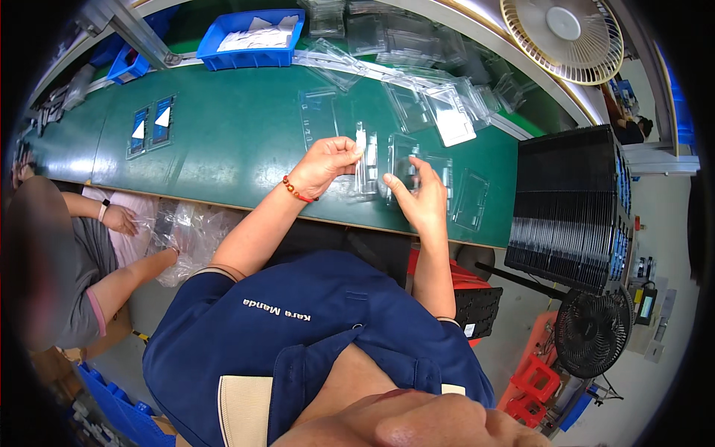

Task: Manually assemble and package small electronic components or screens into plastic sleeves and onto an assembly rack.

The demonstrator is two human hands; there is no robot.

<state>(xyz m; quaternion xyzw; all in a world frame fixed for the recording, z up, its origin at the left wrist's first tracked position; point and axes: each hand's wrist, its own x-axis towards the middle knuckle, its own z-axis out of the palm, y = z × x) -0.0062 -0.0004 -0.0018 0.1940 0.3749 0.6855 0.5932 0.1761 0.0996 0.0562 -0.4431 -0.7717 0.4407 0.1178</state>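
My left hand (328, 165) pinches a clear plastic blister tray (366, 160) between thumb and fingers, tilted nearly edge-on above the bench. To its right, my right hand (423, 197) has its thumb and fingers curved about a second clear plastic tray (402, 147), gripping it by the sides. Part of that tray is hidden behind the fingers. Another clear tray (471, 200) lies flat on the green bench right of my right hand. Beyond my left hand lies one more clear tray (319, 112).
Loose clear trays (406, 104) pile along the bench's back edge, near a blue bin (249, 59) of white papers. Two blue cards in clear trays (151, 127) lie at left. A tall black rack (566, 208) borders the right. A co-worker's hand (119, 219) is at left.
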